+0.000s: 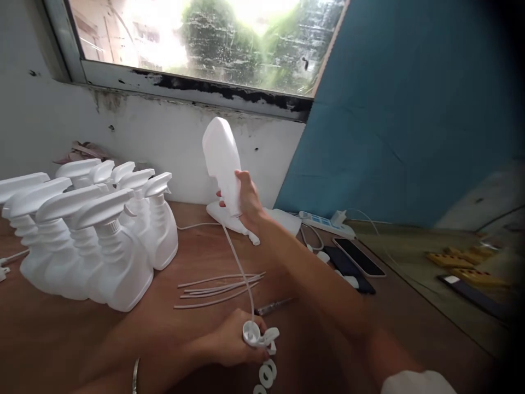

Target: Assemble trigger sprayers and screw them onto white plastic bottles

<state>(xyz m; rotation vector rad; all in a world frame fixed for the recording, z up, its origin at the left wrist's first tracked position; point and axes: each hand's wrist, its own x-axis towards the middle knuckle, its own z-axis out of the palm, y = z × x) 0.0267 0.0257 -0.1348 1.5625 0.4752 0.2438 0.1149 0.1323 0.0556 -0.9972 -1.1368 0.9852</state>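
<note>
White plastic bottle [221,148] was gripped in the right hand [249,197], held up off the table [197,219] and tilted, base uppermost. Left hand [233,339] grasped a spray head [251,332], its tube [238,257] running up toward the bottle; could not tell whether the tip had entered. Step in hand looked like bringing tube and bottle together; next move seemed to call for careful aim. Loose tubes [205,293] lay nearby.
</note>
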